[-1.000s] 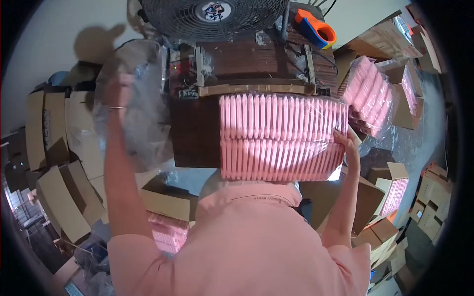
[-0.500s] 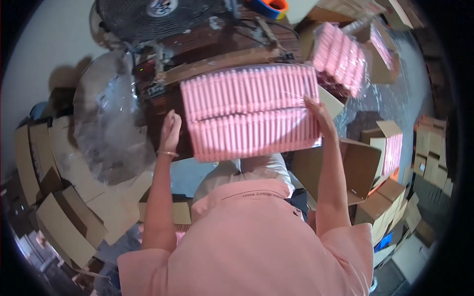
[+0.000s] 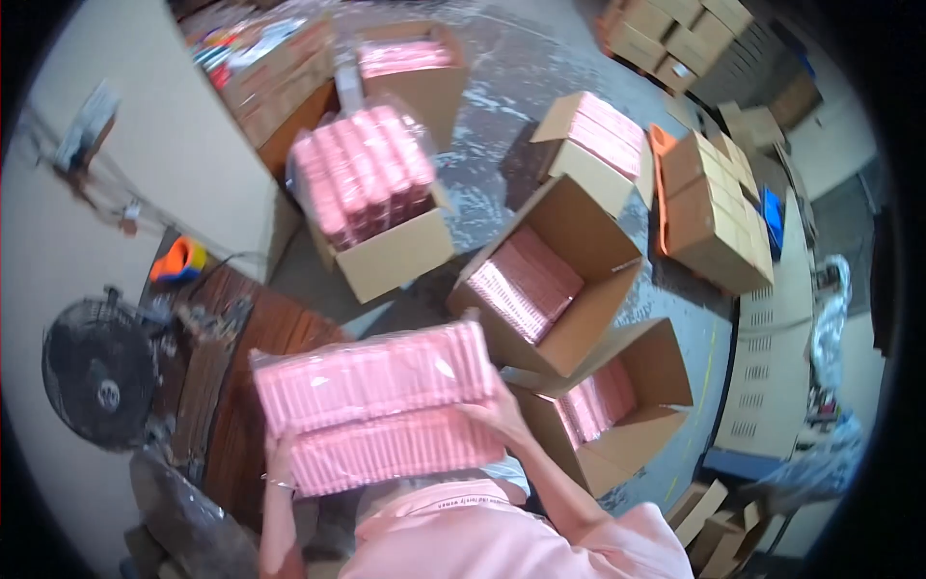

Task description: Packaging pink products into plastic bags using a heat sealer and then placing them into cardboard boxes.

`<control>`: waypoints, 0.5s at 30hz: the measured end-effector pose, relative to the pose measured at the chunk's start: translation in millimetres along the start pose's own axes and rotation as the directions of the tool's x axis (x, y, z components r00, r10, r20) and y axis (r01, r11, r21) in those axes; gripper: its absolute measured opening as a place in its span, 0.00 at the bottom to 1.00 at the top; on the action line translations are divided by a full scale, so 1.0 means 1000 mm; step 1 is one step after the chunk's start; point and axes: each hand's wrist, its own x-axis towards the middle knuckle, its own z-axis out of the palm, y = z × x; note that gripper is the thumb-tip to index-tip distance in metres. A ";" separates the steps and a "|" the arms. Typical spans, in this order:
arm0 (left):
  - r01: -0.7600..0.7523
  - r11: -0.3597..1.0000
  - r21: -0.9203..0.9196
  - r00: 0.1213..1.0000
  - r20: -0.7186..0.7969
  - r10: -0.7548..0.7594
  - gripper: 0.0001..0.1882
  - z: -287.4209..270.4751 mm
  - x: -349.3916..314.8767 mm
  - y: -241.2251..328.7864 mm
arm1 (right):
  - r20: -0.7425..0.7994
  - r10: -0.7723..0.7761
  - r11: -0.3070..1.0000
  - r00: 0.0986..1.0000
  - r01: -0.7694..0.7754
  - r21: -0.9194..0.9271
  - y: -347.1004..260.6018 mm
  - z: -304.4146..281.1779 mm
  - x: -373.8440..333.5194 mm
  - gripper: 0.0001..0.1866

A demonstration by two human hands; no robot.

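Observation:
A clear-wrapped pack of slim pink pieces in two rows [image 3: 371,386] is held up in front of my body, over the edge of the brown wooden table [image 3: 280,323]. My left hand [image 3: 281,461] grips its lower left edge, fingers partly hidden against the wrap. At the right edge, my right hand [image 3: 497,415] is closed on the pack, with the thumb on top. What exactly the pink pieces are, I cannot tell. Just right of the pack, an open carton [image 3: 632,280] and a nearer open carton [image 3: 666,386] both have pink packs inside.
Ahead stands another carton [image 3: 400,259] heaped with wrapped pink bundles [image 3: 362,169]. Farther right is a carton of pink packs [image 3: 579,164], beside stacked closed boxes [image 3: 714,212] on an orange pallet or cart. A black fan [image 3: 101,372] and a tape roll [image 3: 177,261] are at left.
The view has turned right, from the table toward the open cartons. My left hand, apart from the pack before, now grips its left edge. The right hand keeps its hold.

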 end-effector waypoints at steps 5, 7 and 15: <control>0.096 0.983 0.158 0.884 0.440 -0.157 0.24 0.231 0.035 0.010 | -0.500 0.160 0.987 0.851 -0.149 0.063 -0.025 -0.159 -0.112 0.47; 0.085 0.966 0.243 0.773 0.596 -0.218 0.29 0.324 0.040 0.017 | -0.691 0.069 0.989 0.719 0.043 0.144 -0.035 -0.194 -0.142 0.47; -0.842 0.179 0.509 0.531 0.719 0.448 0.34 0.520 0.089 -0.003 | -0.773 0.188 0.808 0.606 -0.543 -0.230 0.108 -0.297 0.072 0.46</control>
